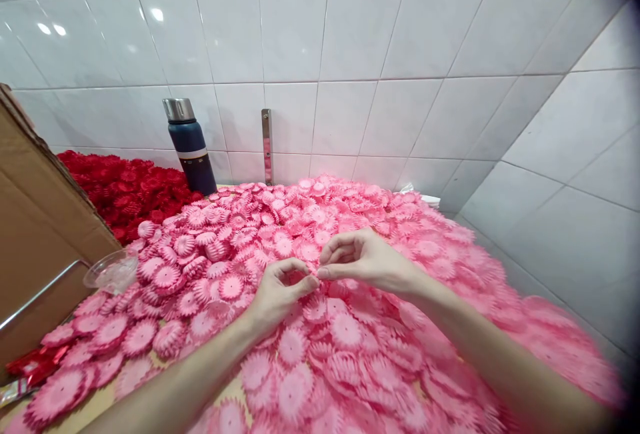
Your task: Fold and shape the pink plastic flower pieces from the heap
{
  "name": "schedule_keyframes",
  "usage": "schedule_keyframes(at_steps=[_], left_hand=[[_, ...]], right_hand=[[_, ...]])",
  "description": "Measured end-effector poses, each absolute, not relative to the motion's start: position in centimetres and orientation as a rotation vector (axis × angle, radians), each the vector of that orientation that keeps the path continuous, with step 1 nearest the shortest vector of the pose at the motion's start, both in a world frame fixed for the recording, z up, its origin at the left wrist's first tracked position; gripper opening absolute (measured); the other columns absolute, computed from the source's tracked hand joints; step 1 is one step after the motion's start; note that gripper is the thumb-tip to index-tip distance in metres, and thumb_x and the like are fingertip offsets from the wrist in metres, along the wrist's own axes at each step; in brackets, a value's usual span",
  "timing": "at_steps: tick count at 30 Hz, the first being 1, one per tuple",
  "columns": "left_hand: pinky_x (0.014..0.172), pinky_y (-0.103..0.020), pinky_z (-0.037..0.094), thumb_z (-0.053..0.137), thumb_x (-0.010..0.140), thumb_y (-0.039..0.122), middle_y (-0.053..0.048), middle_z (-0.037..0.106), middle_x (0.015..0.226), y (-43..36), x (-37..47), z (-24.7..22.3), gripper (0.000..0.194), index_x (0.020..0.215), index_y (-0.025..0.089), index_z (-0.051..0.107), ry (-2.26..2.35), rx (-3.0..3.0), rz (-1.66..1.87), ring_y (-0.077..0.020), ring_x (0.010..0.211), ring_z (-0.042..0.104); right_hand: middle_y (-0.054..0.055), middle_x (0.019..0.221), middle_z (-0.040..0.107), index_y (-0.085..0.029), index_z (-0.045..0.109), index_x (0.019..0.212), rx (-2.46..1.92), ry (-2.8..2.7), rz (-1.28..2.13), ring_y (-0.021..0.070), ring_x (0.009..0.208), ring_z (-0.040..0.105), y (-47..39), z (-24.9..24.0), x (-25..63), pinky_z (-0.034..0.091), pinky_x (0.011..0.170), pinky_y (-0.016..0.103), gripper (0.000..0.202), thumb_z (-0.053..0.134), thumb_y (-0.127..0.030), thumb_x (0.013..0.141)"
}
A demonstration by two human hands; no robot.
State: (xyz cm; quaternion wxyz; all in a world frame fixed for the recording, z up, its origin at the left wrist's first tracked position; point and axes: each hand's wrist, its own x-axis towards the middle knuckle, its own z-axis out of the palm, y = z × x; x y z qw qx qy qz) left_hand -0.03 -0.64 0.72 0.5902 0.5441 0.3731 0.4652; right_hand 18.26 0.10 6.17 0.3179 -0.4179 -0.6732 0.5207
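A wide heap of pink scalloped flower-shaped pieces (346, 331) covers the table, many with a small hole in the middle. Above its centre my left hand (283, 291) is closed, thumb and fingers pinched together. My right hand (357, 261) meets it from the right, also pinching, with its fingertips almost touching the left thumb. Whatever sits between the fingertips is too small to make out. Pink pieces lie right under and around both hands.
Dark red pieces (130, 191) are heaped at the back left. Beside them a blue bottle (193, 154) stands near the tiled wall (290, 34). A cardboard box (45, 234) borders the left, with a clear plastic bowl (113, 273) next to it. A metal strip (267, 147) is on the wall.
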Motion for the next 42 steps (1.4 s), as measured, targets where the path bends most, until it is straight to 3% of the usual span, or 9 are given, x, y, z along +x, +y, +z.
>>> schedule_keyframes(at_steps=[8, 16, 42], left_hand=[[0.056, -0.020, 0.036, 0.075, 0.065, 0.034, 0.002, 0.057, 0.062, -0.62, -0.04, 0.51, 0.023, 0.067, 0.014, 0.064, 0.841, 1.276, 1.083, -0.0069, 0.054, 0.046], [0.056, -0.020, 0.038, 0.077, 0.064, 0.030, 0.002, 0.058, 0.062, -0.58, -0.17, 0.45, 0.021, 0.068, 0.013, 0.064, 0.843, 1.280, 1.075, -0.0073, 0.055, 0.047], [0.055, -0.022, 0.034, 0.072, 0.068, 0.038, 0.001, 0.054, 0.061, -0.89, -0.11, 1.11, 0.027, 0.069, 0.012, 0.064, 0.797, 1.214, 1.037, -0.0079, 0.055, 0.043]], right_hand=[[0.005, 0.077, 0.071, -0.016, 0.066, 0.081, -1.112, -1.754, 1.377, 0.0157, 0.073, 0.067, 0.17, 5.86, 18.15, 0.053, 0.069, 0.026, 0.026, 0.076, -0.033, 0.066], [0.004, 0.072, 0.070, -0.015, 0.065, 0.080, -1.115, -1.741, 1.402, 0.0154, 0.068, 0.067, 0.12, 5.94, 18.11, 0.053, 0.064, 0.026, 0.029, 0.077, -0.035, 0.064], [0.006, 0.079, 0.069, -0.015, 0.065, 0.083, -1.146, -1.806, 1.307, 0.0165, 0.075, 0.066, -0.02, 6.37, 18.34, 0.052, 0.071, 0.028, 0.027, 0.073, -0.037, 0.069]])
